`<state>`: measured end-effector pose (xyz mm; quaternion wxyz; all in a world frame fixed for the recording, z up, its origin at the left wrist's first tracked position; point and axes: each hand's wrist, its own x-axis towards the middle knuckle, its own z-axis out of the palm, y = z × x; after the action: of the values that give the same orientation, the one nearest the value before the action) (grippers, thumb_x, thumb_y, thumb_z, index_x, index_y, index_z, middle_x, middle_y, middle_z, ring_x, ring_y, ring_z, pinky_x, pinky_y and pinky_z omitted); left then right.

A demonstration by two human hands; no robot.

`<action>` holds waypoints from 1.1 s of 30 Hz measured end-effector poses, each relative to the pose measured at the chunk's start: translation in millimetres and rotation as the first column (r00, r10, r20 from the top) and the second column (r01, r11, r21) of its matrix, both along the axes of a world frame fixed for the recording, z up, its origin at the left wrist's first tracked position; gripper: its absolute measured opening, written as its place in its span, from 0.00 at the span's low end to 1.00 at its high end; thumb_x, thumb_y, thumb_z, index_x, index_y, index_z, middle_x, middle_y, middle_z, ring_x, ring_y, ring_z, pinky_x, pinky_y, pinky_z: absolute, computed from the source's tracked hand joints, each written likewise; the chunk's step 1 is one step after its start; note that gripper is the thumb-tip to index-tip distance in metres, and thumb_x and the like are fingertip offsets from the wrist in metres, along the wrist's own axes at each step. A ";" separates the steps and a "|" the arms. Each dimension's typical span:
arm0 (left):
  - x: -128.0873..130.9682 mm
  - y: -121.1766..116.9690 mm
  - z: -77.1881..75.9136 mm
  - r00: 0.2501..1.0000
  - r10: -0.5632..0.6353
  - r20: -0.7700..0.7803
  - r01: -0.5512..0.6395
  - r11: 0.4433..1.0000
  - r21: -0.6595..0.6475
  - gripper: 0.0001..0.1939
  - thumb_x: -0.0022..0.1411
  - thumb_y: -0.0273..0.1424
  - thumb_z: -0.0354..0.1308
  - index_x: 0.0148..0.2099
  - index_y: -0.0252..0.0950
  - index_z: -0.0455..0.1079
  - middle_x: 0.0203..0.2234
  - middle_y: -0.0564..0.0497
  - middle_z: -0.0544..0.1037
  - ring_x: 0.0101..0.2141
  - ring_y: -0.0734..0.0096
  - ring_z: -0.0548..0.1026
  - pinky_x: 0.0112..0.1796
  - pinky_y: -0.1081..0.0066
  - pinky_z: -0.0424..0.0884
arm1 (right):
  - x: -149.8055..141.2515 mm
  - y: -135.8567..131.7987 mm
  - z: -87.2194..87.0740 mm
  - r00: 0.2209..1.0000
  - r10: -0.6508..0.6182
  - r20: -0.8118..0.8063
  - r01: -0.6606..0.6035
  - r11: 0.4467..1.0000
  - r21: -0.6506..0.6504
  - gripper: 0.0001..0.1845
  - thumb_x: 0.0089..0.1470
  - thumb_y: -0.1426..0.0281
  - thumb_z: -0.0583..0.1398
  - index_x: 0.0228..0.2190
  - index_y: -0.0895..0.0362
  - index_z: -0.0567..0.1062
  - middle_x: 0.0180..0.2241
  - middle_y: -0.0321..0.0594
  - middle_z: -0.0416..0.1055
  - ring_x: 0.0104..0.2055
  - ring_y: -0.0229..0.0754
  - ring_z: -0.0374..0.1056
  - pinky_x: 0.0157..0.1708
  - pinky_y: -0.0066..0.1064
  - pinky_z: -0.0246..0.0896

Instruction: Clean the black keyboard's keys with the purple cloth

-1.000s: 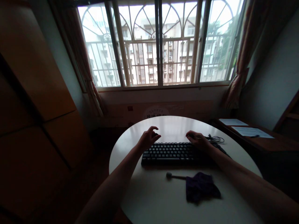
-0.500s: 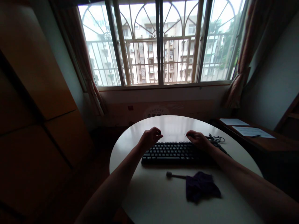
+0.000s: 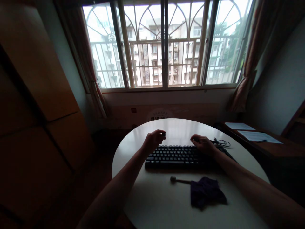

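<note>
A black keyboard [image 3: 173,156] lies on the round white table. Over its back left edge, my left hand [image 3: 155,139] pinches a small black keycap [image 3: 163,134] between thumb and fingertips. My right hand [image 3: 202,143] is closed above the keyboard's back right part, and its forearm hides that end. In it is a small dark tool [image 3: 195,139] with a thin, wire-like tip pointing left; the fingers cover most of it. Between the two hands there is a gap.
In front of the keyboard lies a brush [image 3: 173,179], its handle running under a crumpled dark purple cloth [image 3: 207,192]. A coiled black cable [image 3: 222,143] rests behind my right wrist. Paper sheets [image 3: 259,136] and a pen lie on a wooden surface at the right.
My left hand has turned slightly, so the black keycap shows more clearly at its fingertips. My right hand stays almost in place. The whole view has shifted a little.
</note>
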<state>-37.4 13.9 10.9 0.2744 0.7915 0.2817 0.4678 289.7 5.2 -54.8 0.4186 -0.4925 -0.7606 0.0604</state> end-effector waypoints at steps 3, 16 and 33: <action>-4.5 11.4 -3.8 0.998 0.036 0.048 -0.034 0.999 -0.034 0.12 0.61 0.31 0.57 0.46 0.35 0.68 0.29 0.50 0.80 0.22 0.75 0.73 0.25 0.75 0.72 | 0.9 1.2 -1.4 1.000 -0.013 0.006 0.013 1.000 -0.003 0.11 0.56 0.62 0.56 0.33 0.55 0.75 0.25 0.36 0.72 0.27 0.41 0.67 0.29 0.30 0.61; -49.5 77.3 -38.6 0.895 0.389 -0.217 -0.401 0.916 -0.014 0.10 0.62 0.34 0.56 0.44 0.36 0.70 0.32 0.49 0.81 0.30 0.69 0.77 0.34 0.71 0.73 | 1.2 6.7 -8.1 1.000 0.012 -0.024 -0.015 0.992 -0.129 0.13 0.56 0.61 0.56 0.37 0.54 0.75 0.25 0.35 0.72 0.23 0.38 0.63 0.24 0.28 0.57; -56.1 122.6 -51.3 0.614 0.440 -0.656 -0.597 0.802 -0.021 0.13 0.57 0.34 0.63 0.45 0.40 0.79 0.38 0.49 0.81 0.37 0.64 0.78 0.35 0.73 0.69 | -1.7 2.5 -3.0 0.998 0.061 0.013 -0.059 0.987 -0.147 0.13 0.56 0.62 0.56 0.36 0.54 0.76 0.26 0.35 0.72 0.26 0.39 0.65 0.29 0.30 0.59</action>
<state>-93.5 136.5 -40.4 0.1097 0.7441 0.6273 0.2019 288.1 7.7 -57.9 0.3724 -0.4994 -0.7723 0.1246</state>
